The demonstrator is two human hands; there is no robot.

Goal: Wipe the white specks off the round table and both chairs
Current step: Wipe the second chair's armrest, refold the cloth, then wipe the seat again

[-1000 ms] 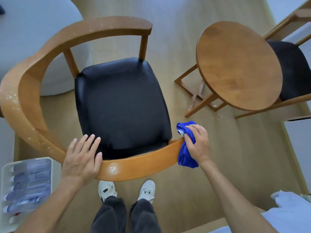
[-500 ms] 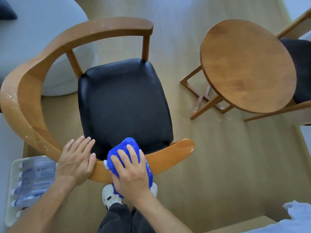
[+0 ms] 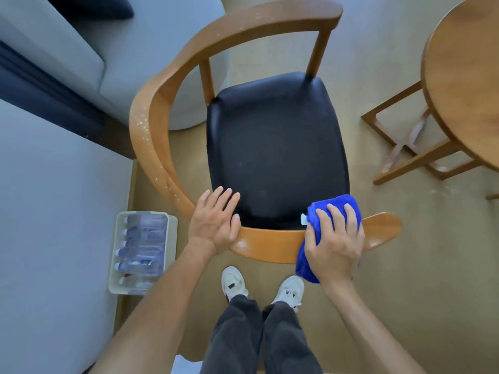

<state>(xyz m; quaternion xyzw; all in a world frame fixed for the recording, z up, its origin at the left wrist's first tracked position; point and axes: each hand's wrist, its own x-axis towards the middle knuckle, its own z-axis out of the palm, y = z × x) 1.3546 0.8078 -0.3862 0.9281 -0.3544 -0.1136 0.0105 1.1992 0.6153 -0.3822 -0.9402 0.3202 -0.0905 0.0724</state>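
Observation:
A wooden armchair (image 3: 151, 136) with a black seat (image 3: 278, 147) stands in front of me, its curved rail nearest my body. White specks dot the rail's left curve and far arm. My right hand (image 3: 334, 244) presses a folded blue cloth (image 3: 334, 206) onto the rail near its right end, fingers spread over it. My left hand (image 3: 216, 222) rests flat on the rail to the left, fingers straight and reaching over the seat edge. The round wooden table (image 3: 464, 76) is at the right edge, partly cut off.
A grey sofa (image 3: 54, 184) fills the left side, with a round grey pouf behind the chair. A white bin of plastic bottles (image 3: 140, 252) sits on the wood floor by the sofa. My shoes (image 3: 235, 284) stand just behind the chair rail.
My right hand slid the cloth along the rail, from its right tip toward the middle and back to the right. My left hand stayed on the rail. The view shifted left.

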